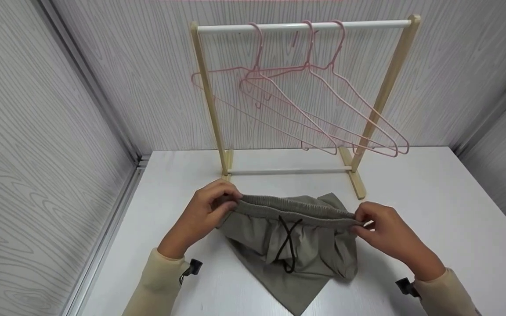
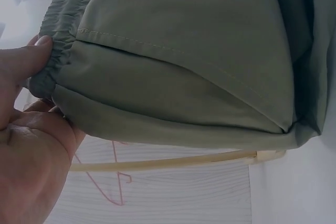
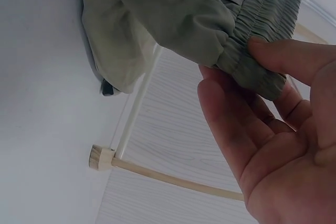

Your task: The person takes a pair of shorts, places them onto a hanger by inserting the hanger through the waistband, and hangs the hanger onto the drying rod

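Observation:
Olive-green shorts [image 1: 310,250] with a gathered elastic waistband and a tied black drawstring [image 1: 289,241] are stretched between both hands in the head view. My left hand [image 1: 207,208] pinches the left end of the waistband between thumb and fingers. At the other end, my right hand [image 1: 382,230] pinches the waistband the same way. The lower part of the shorts hangs in folds onto the white table. In the left wrist view the side pocket seam of the shorts [image 2: 173,93] shows; the right wrist view shows the thumb on the ribbed waistband [image 3: 252,61].
Behind the shorts stands a wooden rack [image 1: 384,98] with a white top rail [image 1: 367,24]. Three pink hangers [image 1: 323,79] hang from the rail. Its right foot [image 1: 354,175] lies close beyond my right hand. Pale wood-grain walls [image 1: 125,52] surround the white table [image 1: 450,197].

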Demonstrator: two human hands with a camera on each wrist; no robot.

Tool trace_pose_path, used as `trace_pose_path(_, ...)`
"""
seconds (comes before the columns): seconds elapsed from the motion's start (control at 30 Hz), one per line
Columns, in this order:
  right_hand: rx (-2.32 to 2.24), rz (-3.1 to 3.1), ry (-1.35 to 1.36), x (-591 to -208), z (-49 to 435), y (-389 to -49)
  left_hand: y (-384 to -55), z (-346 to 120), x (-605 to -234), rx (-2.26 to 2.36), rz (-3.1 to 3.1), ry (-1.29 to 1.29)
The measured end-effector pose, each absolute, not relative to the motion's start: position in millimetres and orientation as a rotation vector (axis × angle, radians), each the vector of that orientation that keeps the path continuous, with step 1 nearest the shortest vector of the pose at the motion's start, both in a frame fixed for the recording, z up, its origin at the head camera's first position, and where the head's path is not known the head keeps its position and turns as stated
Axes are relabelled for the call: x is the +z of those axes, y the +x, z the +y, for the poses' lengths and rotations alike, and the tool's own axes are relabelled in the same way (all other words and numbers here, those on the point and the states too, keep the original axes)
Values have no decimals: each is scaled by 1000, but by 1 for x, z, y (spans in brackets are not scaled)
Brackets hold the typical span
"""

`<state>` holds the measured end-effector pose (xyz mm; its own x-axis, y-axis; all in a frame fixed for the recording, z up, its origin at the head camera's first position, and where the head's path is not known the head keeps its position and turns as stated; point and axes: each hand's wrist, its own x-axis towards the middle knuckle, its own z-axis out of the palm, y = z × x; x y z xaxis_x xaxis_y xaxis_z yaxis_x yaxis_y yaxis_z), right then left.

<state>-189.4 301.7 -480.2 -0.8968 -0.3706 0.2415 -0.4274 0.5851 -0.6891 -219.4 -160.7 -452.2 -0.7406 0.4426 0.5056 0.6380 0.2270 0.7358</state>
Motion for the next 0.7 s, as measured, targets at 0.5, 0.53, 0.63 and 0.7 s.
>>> trace_pose_path(0.5, 999, -2784, 843, -464, 286, -190, -215, -155, -455, -1395, -2297, -1029)
trace_pose_path(0.53, 969, -2734, 840, -457, 283, -190, -215, -155, -455, -1382, -2301, -1035)
trace_pose_path(0.63, 909, -2552, 824, -436, 270, -195, -215, -154, -453, -1347, -2307, -1053)
trace_pose_path(0.7, 890, -2435, 817, -421, 260, -200, -215, -155, -453, -1329, -2309, -1062)
